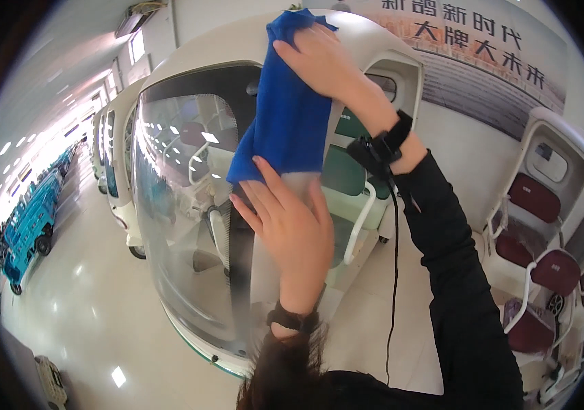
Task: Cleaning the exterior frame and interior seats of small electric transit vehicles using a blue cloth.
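Observation:
A blue cloth (292,123) hangs down over the front pillar of a small cream-coloured enclosed vehicle (200,51). At the roof edge, my right hand (323,61) is closed on the bunched top of the cloth, some fingertips hidden in its folds. Lower down, my left hand (288,229) has its fingers spread beside the windshield's edge. One of its fingers overlaps the cloth's lower end, and other fingertips seem tucked under it. The clear curved windshield (182,191) bulges out to the left of both hands. Each wrist wears a dark band.
Green seats (343,171) and a white armrest (360,225) show through the vehicle's open side. A black cable (394,287) hangs from my right wrist. Another vehicle with maroon seats (535,198) stands at right. Blue cargo tricycles (32,212) line the far left. A printed banner (483,61) covers the wall.

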`<state>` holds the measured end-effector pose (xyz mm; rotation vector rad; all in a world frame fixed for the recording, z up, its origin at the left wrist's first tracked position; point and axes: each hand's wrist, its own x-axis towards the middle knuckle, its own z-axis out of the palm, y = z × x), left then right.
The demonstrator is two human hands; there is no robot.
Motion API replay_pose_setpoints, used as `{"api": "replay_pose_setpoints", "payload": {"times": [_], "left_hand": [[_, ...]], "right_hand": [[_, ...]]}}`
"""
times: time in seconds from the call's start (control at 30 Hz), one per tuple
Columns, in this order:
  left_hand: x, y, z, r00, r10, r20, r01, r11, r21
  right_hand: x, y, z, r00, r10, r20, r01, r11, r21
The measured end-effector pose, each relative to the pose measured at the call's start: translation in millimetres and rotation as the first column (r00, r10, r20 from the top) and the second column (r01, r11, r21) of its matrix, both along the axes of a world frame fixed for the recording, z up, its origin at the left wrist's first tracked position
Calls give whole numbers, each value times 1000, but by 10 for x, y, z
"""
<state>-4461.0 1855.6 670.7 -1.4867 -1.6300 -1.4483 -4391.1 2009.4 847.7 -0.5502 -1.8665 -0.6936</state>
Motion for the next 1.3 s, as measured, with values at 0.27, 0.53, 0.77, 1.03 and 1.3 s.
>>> {"api": "replay_pose_setpoints", "payload": {"times": [0.27, 0.53, 0.77, 1.03, 1.3], "left_hand": [[104, -22, -22, 994, 102, -33, -102, 995, -20], [-336, -611, -1023, 999, 19, -46, -30, 966, -257], [-734, -1089, -1699, 998, -60, 31, 67, 881, -468], [-502, -642, -965, 998, -56, -32, 41, 931, -362], [-182, -375, -430, 995, -66, -78, 48, 976, -213]], "right_hand": [[-18, -72, -9, 991, 10, 131, -20, 997, 77], [-46, -729, -1221, 980, 169, 100, -176, 983, 56], [-207, -1210, -2039, 910, 261, 321, -260, 964, -45], [-35, -703, -1190, 990, 123, 68, -129, 986, 103], [10, -292, -569, 982, 84, -171, -57, 986, 156]]}}
